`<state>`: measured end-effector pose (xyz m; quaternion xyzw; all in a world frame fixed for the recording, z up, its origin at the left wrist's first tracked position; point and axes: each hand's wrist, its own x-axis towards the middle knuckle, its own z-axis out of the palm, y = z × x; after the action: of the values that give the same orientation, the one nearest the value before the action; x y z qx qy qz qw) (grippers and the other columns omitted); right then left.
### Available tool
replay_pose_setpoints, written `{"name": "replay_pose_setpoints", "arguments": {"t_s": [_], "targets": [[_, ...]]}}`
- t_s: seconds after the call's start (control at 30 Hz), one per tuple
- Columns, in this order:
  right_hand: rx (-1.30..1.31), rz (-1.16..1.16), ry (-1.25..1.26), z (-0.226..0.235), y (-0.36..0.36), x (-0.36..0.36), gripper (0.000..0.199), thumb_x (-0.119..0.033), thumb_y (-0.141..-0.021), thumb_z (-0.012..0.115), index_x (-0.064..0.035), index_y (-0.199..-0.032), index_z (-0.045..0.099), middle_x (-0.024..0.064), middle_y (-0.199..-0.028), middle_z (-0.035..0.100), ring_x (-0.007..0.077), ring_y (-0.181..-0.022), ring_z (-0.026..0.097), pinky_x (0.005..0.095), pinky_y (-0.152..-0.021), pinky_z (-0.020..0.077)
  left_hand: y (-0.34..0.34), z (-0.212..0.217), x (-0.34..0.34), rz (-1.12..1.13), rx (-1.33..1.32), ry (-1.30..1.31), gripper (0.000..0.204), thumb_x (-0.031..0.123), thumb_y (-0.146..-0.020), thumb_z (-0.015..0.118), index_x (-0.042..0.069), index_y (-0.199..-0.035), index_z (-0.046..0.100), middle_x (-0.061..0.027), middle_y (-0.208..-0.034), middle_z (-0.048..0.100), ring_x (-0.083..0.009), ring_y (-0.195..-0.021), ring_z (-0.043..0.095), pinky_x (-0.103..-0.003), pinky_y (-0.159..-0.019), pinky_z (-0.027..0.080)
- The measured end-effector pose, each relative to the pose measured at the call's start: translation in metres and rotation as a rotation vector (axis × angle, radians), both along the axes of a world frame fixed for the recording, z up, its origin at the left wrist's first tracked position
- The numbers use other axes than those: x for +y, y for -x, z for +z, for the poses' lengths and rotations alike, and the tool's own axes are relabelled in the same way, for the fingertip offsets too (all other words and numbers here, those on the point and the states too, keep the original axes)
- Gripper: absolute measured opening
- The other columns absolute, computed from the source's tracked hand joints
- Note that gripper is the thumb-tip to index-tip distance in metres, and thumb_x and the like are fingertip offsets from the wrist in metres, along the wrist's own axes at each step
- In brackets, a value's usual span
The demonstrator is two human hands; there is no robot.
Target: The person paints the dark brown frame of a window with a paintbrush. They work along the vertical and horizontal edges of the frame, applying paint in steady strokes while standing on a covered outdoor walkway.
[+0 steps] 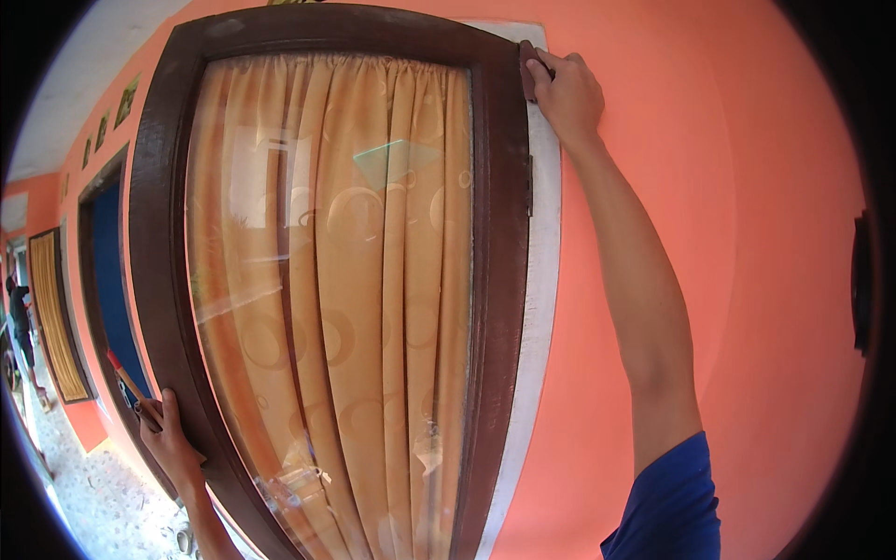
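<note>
A dark brown wooden window frame point(499, 280) fills the middle of the view, with a glass pane and a tan patterned curtain point(355, 280) behind it. My right hand point(565, 93) reaches up to the frame's top right corner and presses a small brown pad point(527, 70) against the wood. My left hand point(170, 443) rests on the frame's lower left edge and grips a brush with a wooden handle and red tip point(126, 378). A pale unpainted strip point(541, 280) runs beside the frame on the right.
The wall around the window is orange point(728, 233). Further left along it are a blue door point(112, 280) and another curtained window point(56, 317). A person in dark clothes point(21, 327) stands at the far left. A speckled floor point(93, 495) lies below.
</note>
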<state>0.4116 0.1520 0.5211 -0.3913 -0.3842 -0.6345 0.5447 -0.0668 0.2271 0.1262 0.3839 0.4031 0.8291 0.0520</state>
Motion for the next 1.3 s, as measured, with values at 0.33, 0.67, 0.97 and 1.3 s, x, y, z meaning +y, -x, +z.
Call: {"name": "replay_pose_setpoints", "arguments": {"t_s": [0.33,0.67,0.97,1.3], "targets": [[0.009,-0.047,0.133,-0.070,0.002,-0.002,0.025,-0.031,-0.090,0.066,-0.0167,-0.108,0.077,0.0092,-0.087,0.064,0.0254,-0.088,0.062,0.0422,-0.081,0.0412,0.006,0.000,-0.003,-0.021,0.017,-0.015,0.040,0.040,-0.097,0.064,0.007,-0.082,0.048,0.0026,-0.075,0.031,-0.0104,-0.072,0.029,-0.028,-0.066,0.027],[0.033,-0.171,0.021,0.029,0.010,-0.010,0.025,-0.034,-0.091,0.065,-0.0199,-0.108,0.077,0.0096,-0.091,0.065,0.0268,-0.091,0.062,0.0449,-0.081,0.0409,0.009,-0.004,0.021,-0.105,0.005,-0.068,0.038,0.038,-0.096,0.066,0.008,-0.081,0.049,0.0040,-0.074,0.031,-0.0089,-0.070,0.029,-0.028,-0.065,0.027],[-0.015,-0.100,0.156,-0.074,0.017,-0.020,0.024,-0.030,-0.089,0.066,-0.0175,-0.106,0.077,0.0096,-0.088,0.065,0.0265,-0.088,0.062,0.0440,-0.079,0.0404,0.013,-0.004,0.032,-0.116,0.024,-0.060,0.038,0.037,-0.095,0.067,0.008,-0.080,0.047,0.0043,-0.072,0.030,-0.0088,-0.068,0.029,-0.028,-0.062,0.025],[0.035,-0.079,0.141,0.008,0.023,-0.025,0.021,-0.030,-0.089,0.065,-0.0166,-0.101,0.076,0.0136,-0.088,0.066,0.0327,-0.085,0.064,0.0500,-0.077,0.0456,0.012,0.000,0.037,-0.125,0.025,-0.043,0.040,0.040,-0.094,0.068,0.010,-0.078,0.048,0.0050,-0.070,0.029,-0.0080,-0.066,0.027,-0.028,-0.062,0.023]]}}
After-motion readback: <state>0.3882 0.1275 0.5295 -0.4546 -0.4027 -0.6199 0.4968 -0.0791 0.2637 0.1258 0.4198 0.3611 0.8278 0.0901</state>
